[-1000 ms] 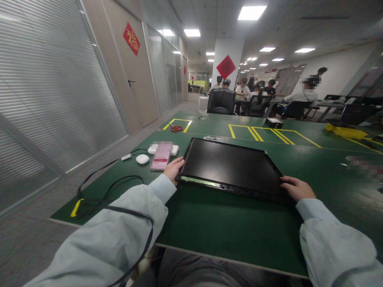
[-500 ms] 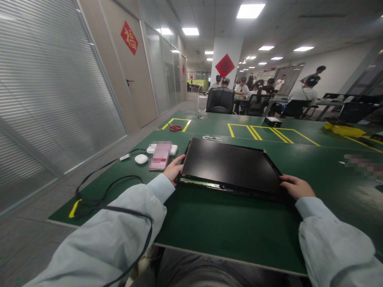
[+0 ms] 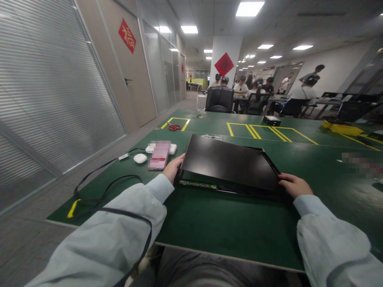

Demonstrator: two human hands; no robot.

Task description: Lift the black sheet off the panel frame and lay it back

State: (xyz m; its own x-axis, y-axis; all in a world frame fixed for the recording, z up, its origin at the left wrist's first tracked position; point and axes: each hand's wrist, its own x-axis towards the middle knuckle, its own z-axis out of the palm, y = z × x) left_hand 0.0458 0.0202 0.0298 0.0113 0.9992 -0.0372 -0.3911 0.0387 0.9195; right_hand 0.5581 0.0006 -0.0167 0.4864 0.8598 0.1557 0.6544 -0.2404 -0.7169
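A flat black display panel [image 3: 227,161] lies tilted over a black frame [image 3: 248,193], its left side raised off the frame. Along the frame's near left edge a strip of green circuit board [image 3: 197,184] shows. My left hand [image 3: 172,168] is closed on the panel's left edge, its fingertips partly hidden behind it. At the right side, my right hand [image 3: 295,185] grips the near right corner, thumb on top and the other fingers out of sight underneath. Whether it holds the panel, the frame or both, I cannot tell.
Left of the panel lie a pink phone [image 3: 159,154], a white earbud case [image 3: 140,158] and a black cable [image 3: 116,185]. Red-handled scissors [image 3: 174,127] and a small black box [image 3: 271,120] sit farther back on the green table [image 3: 233,227]. People sit beyond.
The panel's left side has risen away from the frame with my left hand, and a gap has opened above the circuit board strip. My right hand has barely moved.
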